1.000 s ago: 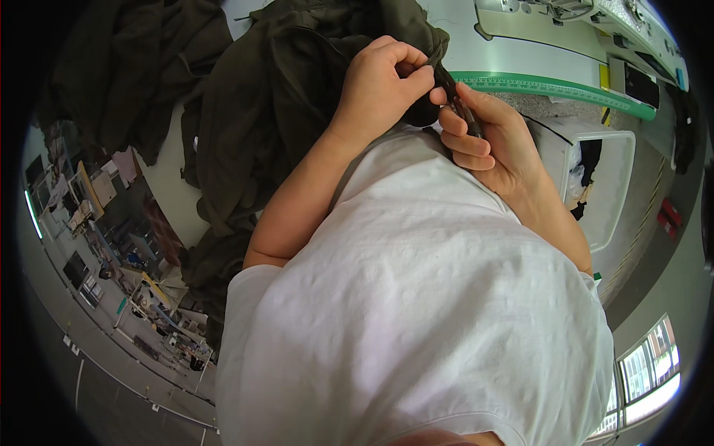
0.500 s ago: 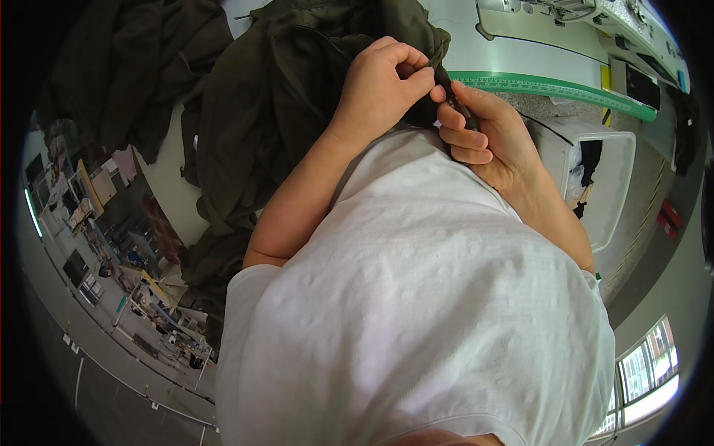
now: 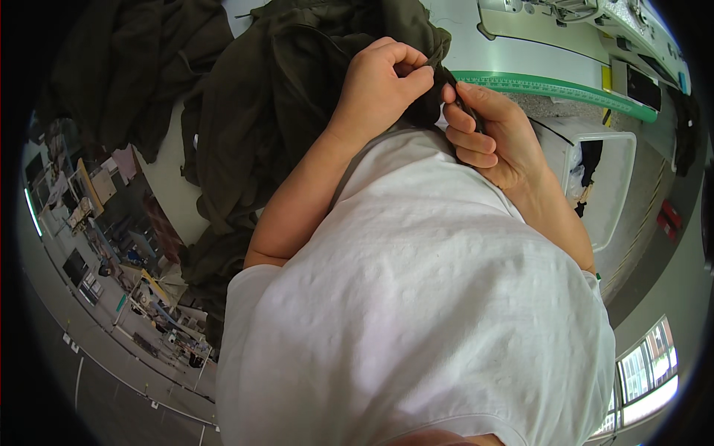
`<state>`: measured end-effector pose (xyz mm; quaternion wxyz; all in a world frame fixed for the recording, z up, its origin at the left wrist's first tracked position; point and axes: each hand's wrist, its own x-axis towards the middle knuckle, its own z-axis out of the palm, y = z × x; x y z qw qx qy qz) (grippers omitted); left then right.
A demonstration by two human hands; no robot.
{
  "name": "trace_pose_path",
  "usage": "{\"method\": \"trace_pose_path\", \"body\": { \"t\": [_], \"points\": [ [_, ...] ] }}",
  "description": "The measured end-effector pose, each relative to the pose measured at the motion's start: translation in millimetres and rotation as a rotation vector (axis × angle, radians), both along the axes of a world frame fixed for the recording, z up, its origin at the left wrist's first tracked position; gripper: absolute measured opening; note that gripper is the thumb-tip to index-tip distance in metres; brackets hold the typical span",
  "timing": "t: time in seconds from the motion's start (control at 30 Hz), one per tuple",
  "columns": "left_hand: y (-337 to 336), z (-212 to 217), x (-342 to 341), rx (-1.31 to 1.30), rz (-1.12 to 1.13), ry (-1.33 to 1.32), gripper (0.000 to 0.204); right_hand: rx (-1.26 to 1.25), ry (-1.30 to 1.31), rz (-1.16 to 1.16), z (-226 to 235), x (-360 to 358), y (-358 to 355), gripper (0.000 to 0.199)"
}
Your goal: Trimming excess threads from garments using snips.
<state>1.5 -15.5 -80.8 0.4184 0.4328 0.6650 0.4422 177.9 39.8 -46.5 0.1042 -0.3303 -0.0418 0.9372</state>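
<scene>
A dark olive garment (image 3: 249,111) lies bunched over the table edge and hangs down in front of me. My left hand (image 3: 383,89) pinches a fold of it between thumb and forefinger. Close by on the right, my right hand (image 3: 506,134) is wrapped round a slim dark tool (image 3: 468,109), its tip pointing at the pinched fold. The tool's exact kind is hard to make out, since my fingers cover part of it. Whether its tip touches the cloth I cannot tell.
A green ruler strip (image 3: 550,86) edges the white table (image 3: 513,56), with a sewing machine (image 3: 580,18) at the far right. Below stands a white bin (image 3: 621,189) with dark and pale scraps. More dark cloth (image 3: 141,67) hangs at the far left.
My right hand and the slim tool have shifted slightly right, away from my left hand. The left hand stays on the same fold.
</scene>
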Motion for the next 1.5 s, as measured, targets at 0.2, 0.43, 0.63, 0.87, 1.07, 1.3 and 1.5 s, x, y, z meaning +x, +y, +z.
{"method": "trace_pose_path", "body": {
  "t": [0.2,0.43,0.63,0.87,1.07,1.3,1.5],
  "points": [
    [-0.1,3.8,0.9,0.005,-0.012,0.028,0.014,0.992,-0.517,0.131,1.2,-15.6,7.0,0.017],
    [-4.2,2.3,0.1,0.056,0.013,0.155,0.011,1.361,-0.579,0.289,-19.0,-17.3,5.4,0.014],
    [-2.3,-0.3,-8.5,0.115,0.023,0.352,0.012,1.331,-0.617,0.287,-26.3,-17.0,4.9,0.013],
    [0.1,3.9,-2.0,0.104,-0.035,0.167,0.013,1.333,-0.654,0.353,-14.1,-18.4,5.5,0.015],
    [-1.3,-4.2,4.5,0.073,-0.019,0.191,0.013,1.021,-0.373,0.064,0.1,-11.8,-3.5,0.020],
    [1.0,1.0,4.3,0.049,-0.002,0.166,0.013,-0.034,-0.019,-0.015,8.9,-5.4,-6.1,0.031],
    [-1.1,1.8,4.5,0.052,-0.001,0.151,0.013,-0.107,0.004,-0.017,4.7,-3.8,-3.7,0.030]
  ]
}}
